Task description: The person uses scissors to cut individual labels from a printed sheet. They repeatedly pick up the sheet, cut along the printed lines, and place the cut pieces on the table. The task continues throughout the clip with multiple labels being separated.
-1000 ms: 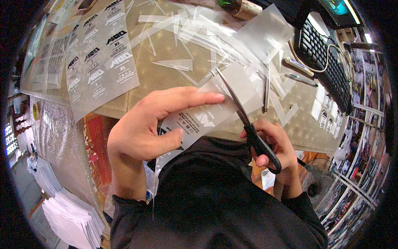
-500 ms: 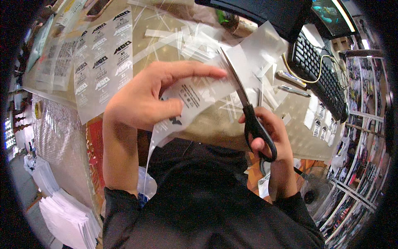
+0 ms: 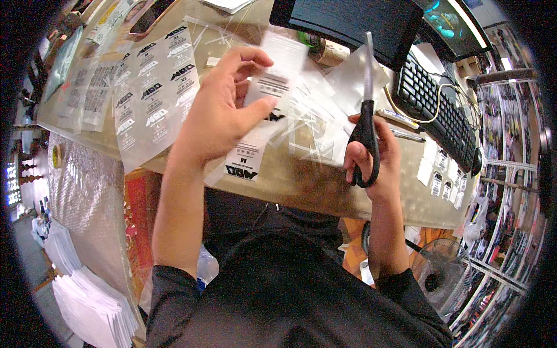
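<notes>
My left hand (image 3: 214, 116) pinches a translucent strip of film (image 3: 282, 55) with small black print between thumb and fingers. The strip's lower part hangs below the hand, over the front of the table. In my right hand (image 3: 383, 153) is a pair of scissors (image 3: 365, 122) with black handles. Their blades point up and away from me, look closed together, and are apart from the strip. Thin clear film offcuts (image 3: 313, 124) lie scattered behind and between the hands. Left of my left hand, a larger printed film sheet (image 3: 154, 93) lies flat on the table.
A black keyboard (image 3: 435, 95) and a monitor (image 3: 342, 26) stand at the back right. Near the right edge lie a pen (image 3: 408, 136) and small cut label pieces (image 3: 444, 174). Below the table are a fan (image 3: 444, 269) on the right and stacked white sheets (image 3: 93, 307) on the left.
The scissors have come away from the film; their blades have closed and swung upright. My left hand has moved up and away with the strip, now narrower.
</notes>
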A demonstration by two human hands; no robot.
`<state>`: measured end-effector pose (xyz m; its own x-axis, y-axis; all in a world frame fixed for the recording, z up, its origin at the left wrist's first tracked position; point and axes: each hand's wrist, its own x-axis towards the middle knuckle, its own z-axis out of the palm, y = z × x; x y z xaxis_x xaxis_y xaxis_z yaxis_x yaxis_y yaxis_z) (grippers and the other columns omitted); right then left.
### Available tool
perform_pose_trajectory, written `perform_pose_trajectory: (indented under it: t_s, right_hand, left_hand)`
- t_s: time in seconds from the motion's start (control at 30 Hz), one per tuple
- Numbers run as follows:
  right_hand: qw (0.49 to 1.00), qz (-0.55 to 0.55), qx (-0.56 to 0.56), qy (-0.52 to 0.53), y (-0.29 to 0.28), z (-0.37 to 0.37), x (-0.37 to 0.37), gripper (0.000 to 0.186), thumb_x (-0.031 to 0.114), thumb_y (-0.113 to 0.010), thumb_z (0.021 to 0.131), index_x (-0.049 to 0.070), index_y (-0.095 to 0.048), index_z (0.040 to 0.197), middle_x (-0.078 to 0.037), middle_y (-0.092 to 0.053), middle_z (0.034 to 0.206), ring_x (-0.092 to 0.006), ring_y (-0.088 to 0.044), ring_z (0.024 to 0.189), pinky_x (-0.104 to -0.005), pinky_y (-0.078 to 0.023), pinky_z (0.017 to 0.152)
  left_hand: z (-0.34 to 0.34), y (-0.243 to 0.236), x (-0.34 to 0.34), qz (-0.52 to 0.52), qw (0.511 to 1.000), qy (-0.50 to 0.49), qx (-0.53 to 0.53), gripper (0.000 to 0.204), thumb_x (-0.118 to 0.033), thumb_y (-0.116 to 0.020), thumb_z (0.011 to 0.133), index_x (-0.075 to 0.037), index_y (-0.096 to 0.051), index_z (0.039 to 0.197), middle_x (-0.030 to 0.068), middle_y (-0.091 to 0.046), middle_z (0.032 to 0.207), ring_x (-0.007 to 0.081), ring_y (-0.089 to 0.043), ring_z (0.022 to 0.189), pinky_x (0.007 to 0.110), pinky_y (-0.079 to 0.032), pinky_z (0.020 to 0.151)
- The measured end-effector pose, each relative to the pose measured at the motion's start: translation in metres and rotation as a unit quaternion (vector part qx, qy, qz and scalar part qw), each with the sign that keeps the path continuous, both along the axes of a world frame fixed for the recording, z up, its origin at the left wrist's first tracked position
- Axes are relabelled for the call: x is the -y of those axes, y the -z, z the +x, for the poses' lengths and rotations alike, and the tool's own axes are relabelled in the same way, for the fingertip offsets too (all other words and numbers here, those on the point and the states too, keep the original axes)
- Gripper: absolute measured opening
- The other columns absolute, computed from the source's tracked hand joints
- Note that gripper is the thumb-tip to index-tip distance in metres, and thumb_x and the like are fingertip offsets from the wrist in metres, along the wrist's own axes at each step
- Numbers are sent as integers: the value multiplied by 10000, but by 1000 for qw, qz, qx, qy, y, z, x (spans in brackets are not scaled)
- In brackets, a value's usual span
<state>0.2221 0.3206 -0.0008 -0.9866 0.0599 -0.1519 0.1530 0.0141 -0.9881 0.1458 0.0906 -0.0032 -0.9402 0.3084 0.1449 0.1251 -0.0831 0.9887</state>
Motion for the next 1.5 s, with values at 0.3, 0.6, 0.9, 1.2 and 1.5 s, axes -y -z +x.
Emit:
perform_pose_trajectory:
  t_s: [0.3, 0.6, 0.9, 1.2, 1.5]
  right_hand:
    - [997, -36, 37, 53, -20, 36, 31, 684, 23, -783, 659, 65, -366, 1199, -158, -659, 969, -208, -641, 894, -273, -503, 713]
    - [987, -147, -7, 60, 0, 31, 37, 517, 91, -718, 769, 62, -403, 1178, -21, -588, 757, -88, -569, 635, -221, -447, 516]
    - [993, -113, 34, 25, -5, 14, 21, 470, 80, -702, 767, 50, -448, 1161, -41, -599, 733, -91, -557, 603, -232, -435, 511]
    - [996, -75, 29, 27, 9, 11, 14, 485, 86, -706, 776, 47, -458, 1191, -35, -586, 774, -110, -579, 647, -236, -453, 520]
    - [978, -168, 124, -27, 8, 77, -4, 516, 150, -668, 822, 41, -402, 1251, -41, -557, 709, -134, -553, 558, -264, -452, 480]
  left_hand:
    - [36, -13, -72, 82, 979, -181, -45, 644, 94, -602, 710, -65, -274, 1241, 80, -503, 897, 103, -559, 748, 191, -456, 575]
    - [65, -27, -90, 310, 941, -87, 100, 668, 37, -602, 781, -52, -227, 1327, 100, -486, 999, 172, -558, 868, 282, -478, 778]
    - [101, 2, -47, 90, 989, -117, 32, 534, 37, -563, 786, -23, -332, 1263, 120, -464, 1135, 173, -500, 1012, 315, -401, 904]
    - [95, 24, -45, 66, 990, -51, 118, 334, 92, -549, 797, 35, -490, 1121, 97, -549, 1039, 135, -534, 958, 263, -435, 847]
    - [92, 19, -45, 120, 975, -88, 164, 423, 78, -575, 794, 32, -445, 1194, 91, -563, 1032, 128, -552, 918, 260, -457, 809]
